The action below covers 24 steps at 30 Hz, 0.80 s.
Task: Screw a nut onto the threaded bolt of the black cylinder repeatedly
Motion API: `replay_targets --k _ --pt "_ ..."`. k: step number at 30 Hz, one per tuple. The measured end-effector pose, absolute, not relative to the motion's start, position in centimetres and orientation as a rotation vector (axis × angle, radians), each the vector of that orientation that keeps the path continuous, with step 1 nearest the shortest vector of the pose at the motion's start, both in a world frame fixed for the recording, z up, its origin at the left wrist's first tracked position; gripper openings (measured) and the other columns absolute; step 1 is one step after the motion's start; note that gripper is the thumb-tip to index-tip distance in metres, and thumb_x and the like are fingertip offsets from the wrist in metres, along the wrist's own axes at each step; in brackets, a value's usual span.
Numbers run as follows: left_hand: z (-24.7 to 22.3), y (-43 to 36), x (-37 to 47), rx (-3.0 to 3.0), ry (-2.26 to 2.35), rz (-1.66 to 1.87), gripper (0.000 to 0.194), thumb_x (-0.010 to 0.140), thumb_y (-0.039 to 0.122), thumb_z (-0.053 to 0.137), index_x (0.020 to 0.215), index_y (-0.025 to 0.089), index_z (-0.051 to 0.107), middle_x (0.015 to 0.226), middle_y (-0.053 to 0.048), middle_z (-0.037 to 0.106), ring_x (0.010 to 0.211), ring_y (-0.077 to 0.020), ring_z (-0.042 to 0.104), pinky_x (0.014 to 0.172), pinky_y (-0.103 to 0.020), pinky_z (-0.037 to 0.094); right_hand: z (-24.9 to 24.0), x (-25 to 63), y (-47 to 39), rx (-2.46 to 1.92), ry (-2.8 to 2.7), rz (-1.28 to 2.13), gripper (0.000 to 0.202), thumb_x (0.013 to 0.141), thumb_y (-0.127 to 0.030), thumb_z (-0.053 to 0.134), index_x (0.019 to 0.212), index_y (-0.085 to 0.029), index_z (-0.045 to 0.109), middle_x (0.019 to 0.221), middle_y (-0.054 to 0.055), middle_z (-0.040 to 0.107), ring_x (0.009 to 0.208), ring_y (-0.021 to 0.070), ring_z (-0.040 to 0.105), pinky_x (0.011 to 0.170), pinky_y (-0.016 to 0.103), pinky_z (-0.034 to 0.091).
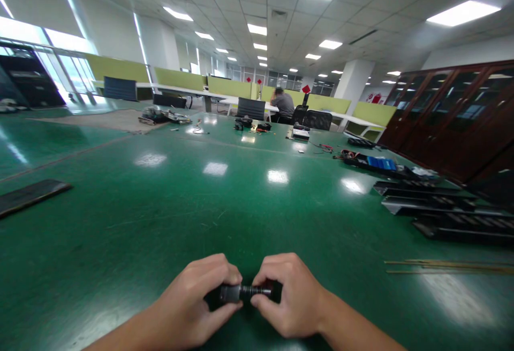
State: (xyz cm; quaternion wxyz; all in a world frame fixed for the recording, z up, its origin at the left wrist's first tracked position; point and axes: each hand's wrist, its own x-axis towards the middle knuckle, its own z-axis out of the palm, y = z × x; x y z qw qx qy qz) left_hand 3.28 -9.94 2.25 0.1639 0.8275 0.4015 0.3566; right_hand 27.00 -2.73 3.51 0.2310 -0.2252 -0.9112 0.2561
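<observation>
Close to the near table edge, my left hand (pixel 204 297) pinches a small dark block-shaped part (pixel 230 293) between thumb and fingers. A thin, ribbed dark shaft (pixel 257 290) with a shiny streak runs from that block toward the right. My right hand (pixel 289 297) is closed around the shaft's right end, thumb below and index finger above. The two hands face each other with a narrow gap between them. My fingers cover both ends of the piece, and its exact kind cannot be made out.
Thin brass-coloured rods (pixel 445 267) lie at right on the green tabletop (pixel 180 195), below several black metal channels (pixel 437 203). A dark flat slab (pixel 32 195) is at left. Farther off are a tool tray with blue items (pixel 379 163), loose parts and a seated person (pixel 284 105).
</observation>
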Motion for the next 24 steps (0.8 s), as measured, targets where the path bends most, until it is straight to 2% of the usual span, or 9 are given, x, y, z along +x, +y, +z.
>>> replay_targets --k 24 --pt "2.85 -9.75 3.08 2.367 1.19 1.131 0.02 0.085 0.01 0.066 0.103 0.018 0.061 0.095 -0.008 0.067 0.087 -0.0177 0.065 0.076 -0.029 0.052 4.14 27.12 -2.53 -0.657 -2.464 0.691 0.007 0.077 -0.023 0.07 0.083 -0.019 0.069 0.073 0.001 0.065 0.066 0.016 0.06 0.064 0.027 0.044"
